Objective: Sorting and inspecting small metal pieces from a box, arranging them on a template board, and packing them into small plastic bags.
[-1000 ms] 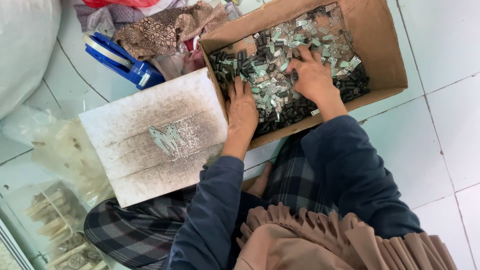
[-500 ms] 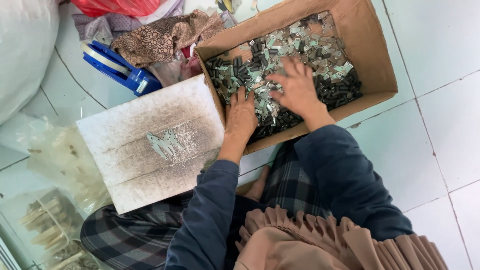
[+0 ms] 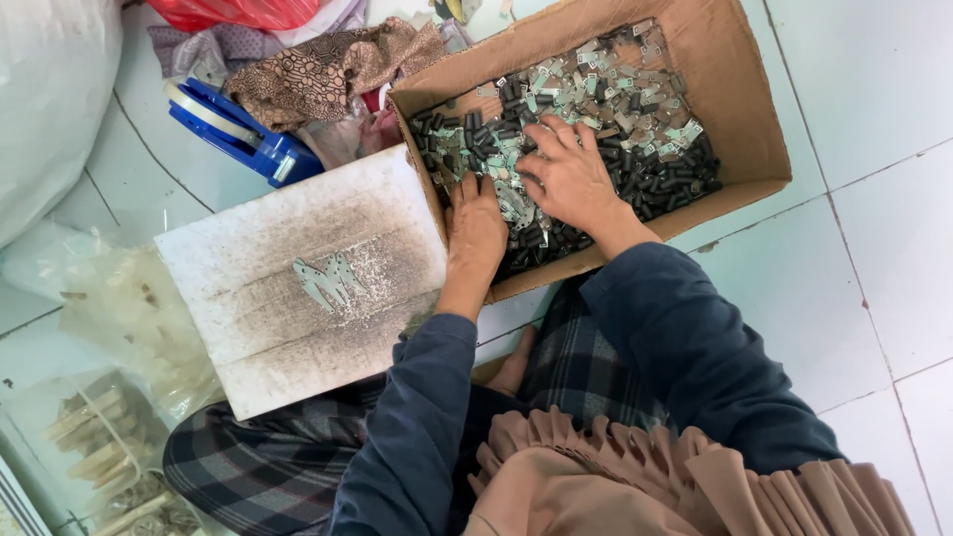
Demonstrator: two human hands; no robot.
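Note:
A brown cardboard box [image 3: 740,109] on the tiled floor holds a heap of small metal and black parts [image 3: 635,109]. My left hand [image 3: 476,230] rests palm down on the parts at the box's near left corner, fingers together. Spread flat over the heap in the middle of the box is my right hand [image 3: 568,175], its fingers apart and digging among the pieces. Left of the box lies a dirty white board [image 3: 258,258] with a few small silvery metal pieces [image 3: 331,280] lined up on it.
A blue tape dispenser [image 3: 233,129] and crumpled patterned cloth [image 3: 328,65] lie beyond the board. Clear plastic bags [image 3: 109,308] with more parts sit at the left. A white sack [image 3: 50,99] fills the top left. My crossed legs in checked fabric [image 3: 268,467] are below.
My right hand has slid left and nearer across the heap of parts. The left hand stays at the box's corner. The view has shifted slightly.

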